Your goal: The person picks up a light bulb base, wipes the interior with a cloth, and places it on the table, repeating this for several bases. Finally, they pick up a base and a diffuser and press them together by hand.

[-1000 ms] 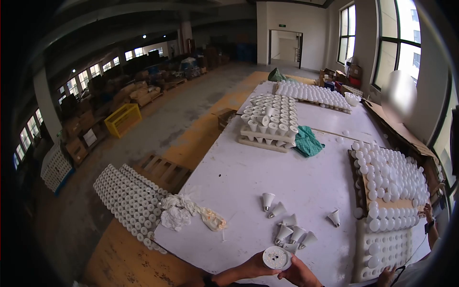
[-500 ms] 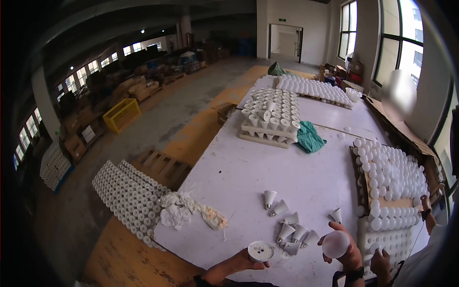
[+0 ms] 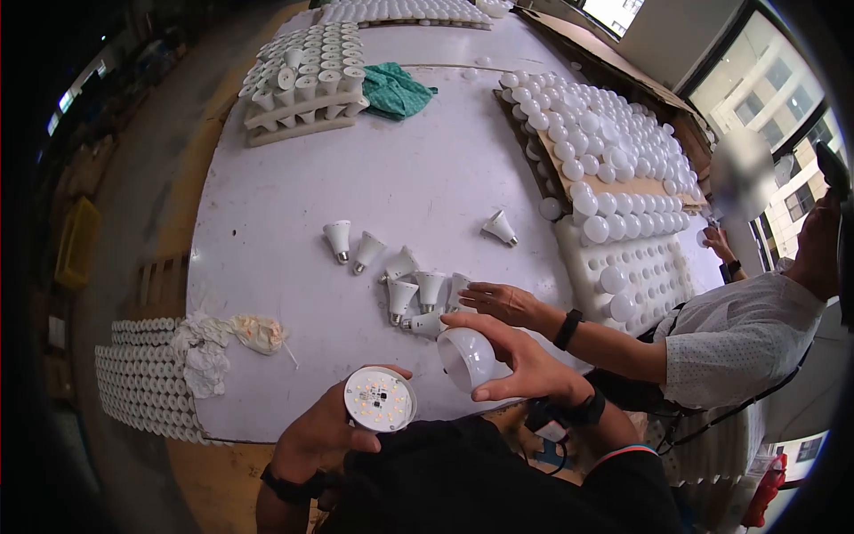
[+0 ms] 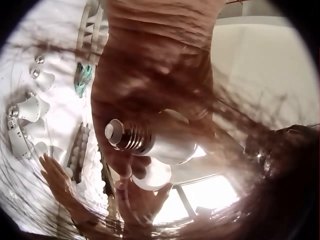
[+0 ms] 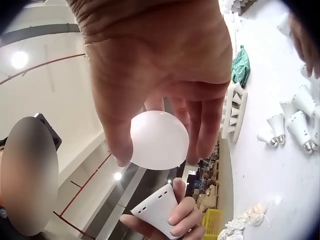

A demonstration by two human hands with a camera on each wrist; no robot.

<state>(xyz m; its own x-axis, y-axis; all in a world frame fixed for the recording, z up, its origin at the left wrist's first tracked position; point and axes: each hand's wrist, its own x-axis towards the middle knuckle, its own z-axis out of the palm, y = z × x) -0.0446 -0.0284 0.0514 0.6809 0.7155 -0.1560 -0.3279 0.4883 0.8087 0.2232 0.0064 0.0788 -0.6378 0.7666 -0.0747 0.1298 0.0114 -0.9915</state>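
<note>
My left hand (image 3: 313, 425) grips a white LED bulb body (image 3: 380, 399), its round board of small yellow LEDs facing up. In the left wrist view, the bulb's metal screw base (image 4: 131, 137) points out of the hand. Between thumb and fingers, my right hand (image 3: 534, 360) holds a white frosted bulb cover (image 3: 465, 359), tilted with its hollow side toward the body. A gap separates cover and body in the right wrist view, where the cover (image 5: 159, 141) is above the tapered body (image 5: 157, 209). Several uncovered bulb bodies (image 3: 431, 288) lie beyond my hands.
At the right, another person's hand (image 3: 505, 303) reaches over the loose bodies. Bulb covers (image 3: 596, 133) fill boards beside a white foam tray (image 3: 649, 267). Stacked bulb bodies (image 3: 307, 80) and a green cloth (image 3: 398, 91) stand farther back. Crumpled white material (image 3: 203, 351) lies left.
My right hand left the bulb body, picked up a cover at the right and brought it back beside the body. The other person's hand moved onto the loose bodies. The head view swung right and down.
</note>
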